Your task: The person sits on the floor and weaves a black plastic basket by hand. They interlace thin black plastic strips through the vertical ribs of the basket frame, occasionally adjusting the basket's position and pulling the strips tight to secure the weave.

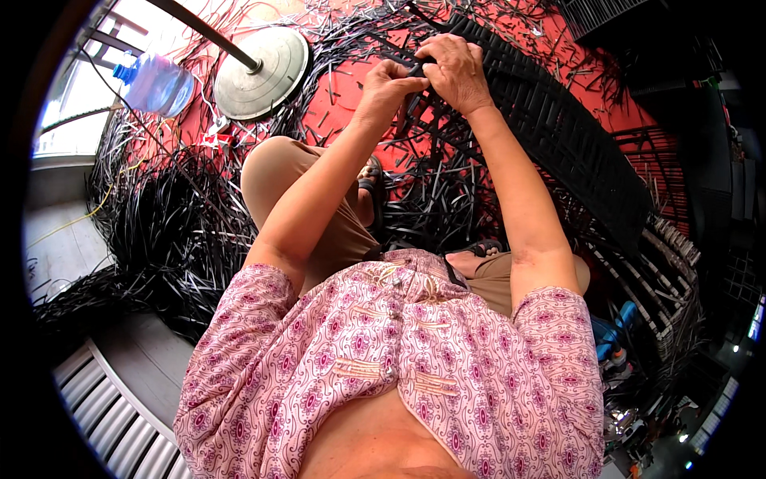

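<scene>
A long black woven panel of flat strips slants from the top middle down to the right. At its near left end my two hands work close together, with a black strip between them. My left hand is closed, its thumb and fingers pinching the strip. Just to the right, my right hand curls its fingers over the panel's end; what they grip is hidden beneath them. Loose strip ends hang below my hands.
Black strip scraps litter the red floor. To the left are a round metal stand base with a pole, a blue water jug and a heap of black strips. A slatted bench stands lower left.
</scene>
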`<state>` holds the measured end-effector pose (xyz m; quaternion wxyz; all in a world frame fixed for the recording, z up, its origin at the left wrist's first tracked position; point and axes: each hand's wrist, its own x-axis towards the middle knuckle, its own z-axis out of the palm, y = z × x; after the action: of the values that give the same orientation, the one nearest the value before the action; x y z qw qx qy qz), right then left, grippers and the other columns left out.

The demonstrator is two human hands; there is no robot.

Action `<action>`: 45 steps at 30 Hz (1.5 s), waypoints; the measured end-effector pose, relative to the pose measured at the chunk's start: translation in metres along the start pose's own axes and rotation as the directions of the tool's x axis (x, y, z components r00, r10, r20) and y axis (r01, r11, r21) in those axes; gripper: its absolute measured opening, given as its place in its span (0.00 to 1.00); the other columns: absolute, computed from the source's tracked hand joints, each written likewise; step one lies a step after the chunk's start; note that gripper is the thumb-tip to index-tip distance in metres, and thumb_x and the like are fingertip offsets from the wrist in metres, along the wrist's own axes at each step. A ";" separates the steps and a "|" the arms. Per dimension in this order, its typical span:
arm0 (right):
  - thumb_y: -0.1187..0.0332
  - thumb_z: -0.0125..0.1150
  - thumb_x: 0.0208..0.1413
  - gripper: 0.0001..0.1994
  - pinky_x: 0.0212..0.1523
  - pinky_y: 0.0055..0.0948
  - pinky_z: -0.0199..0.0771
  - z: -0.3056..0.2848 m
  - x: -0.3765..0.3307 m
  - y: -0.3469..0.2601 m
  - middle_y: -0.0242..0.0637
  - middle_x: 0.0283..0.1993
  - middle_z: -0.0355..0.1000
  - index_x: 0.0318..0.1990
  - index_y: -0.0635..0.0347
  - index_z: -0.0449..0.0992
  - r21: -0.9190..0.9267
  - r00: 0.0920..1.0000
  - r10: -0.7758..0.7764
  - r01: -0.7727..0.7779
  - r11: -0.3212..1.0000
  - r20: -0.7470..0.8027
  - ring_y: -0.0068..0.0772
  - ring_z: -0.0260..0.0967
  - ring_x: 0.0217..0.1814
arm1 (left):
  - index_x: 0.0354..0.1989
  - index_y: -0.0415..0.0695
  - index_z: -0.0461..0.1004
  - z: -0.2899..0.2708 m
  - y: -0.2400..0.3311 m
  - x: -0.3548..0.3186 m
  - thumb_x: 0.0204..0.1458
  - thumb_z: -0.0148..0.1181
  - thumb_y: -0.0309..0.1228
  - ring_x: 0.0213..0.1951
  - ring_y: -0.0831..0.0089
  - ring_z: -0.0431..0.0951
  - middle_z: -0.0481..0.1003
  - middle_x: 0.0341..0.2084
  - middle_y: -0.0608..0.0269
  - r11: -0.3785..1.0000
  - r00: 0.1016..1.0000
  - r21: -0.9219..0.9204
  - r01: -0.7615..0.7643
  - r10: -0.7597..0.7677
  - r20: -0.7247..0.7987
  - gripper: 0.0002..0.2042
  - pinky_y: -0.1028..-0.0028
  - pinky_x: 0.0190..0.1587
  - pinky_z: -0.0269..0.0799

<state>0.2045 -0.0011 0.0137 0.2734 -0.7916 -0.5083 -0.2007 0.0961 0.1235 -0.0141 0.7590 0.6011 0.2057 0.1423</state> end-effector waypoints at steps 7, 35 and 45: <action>0.66 0.54 0.50 0.11 0.61 0.39 0.57 -0.001 -0.001 0.000 0.27 0.51 0.75 0.40 0.47 0.78 -0.033 0.999 0.038 -0.036 0.999 0.035 0.31 0.66 0.61 | 0.31 0.43 0.72 -0.006 -0.008 0.006 0.45 0.70 0.19 0.30 0.78 0.77 0.76 0.27 0.69 0.999 0.999 -0.041 0.005 -0.003 0.051 0.11 0.76 0.38 0.75; 0.39 0.70 0.38 0.29 0.68 0.44 0.47 -0.004 -0.001 -0.005 0.26 0.58 0.71 0.46 0.44 0.80 0.037 0.986 0.104 -0.109 0.993 0.127 0.34 0.59 0.68 | 0.36 0.43 0.69 0.019 -0.065 -0.025 0.48 0.71 0.23 0.31 0.83 0.72 0.74 0.30 0.70 0.956 0.945 -0.108 -0.272 0.244 -0.216 0.14 0.81 0.34 0.70; 0.46 0.70 0.35 0.28 0.70 0.45 0.45 0.002 -0.001 0.005 0.30 0.59 0.70 0.48 0.43 0.79 0.043 0.985 0.082 -0.089 0.995 0.153 0.37 0.57 0.69 | 0.34 0.41 0.70 0.029 -0.060 -0.033 0.46 0.70 0.24 0.33 0.78 0.70 0.68 0.33 0.67 0.918 0.878 0.201 -0.342 0.388 -0.280 0.12 0.75 0.39 0.71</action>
<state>0.2087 -0.0020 0.0102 0.2619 -0.8186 -0.4979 -0.1156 0.0792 0.0696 -0.0620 0.6301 0.6523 0.2162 0.3616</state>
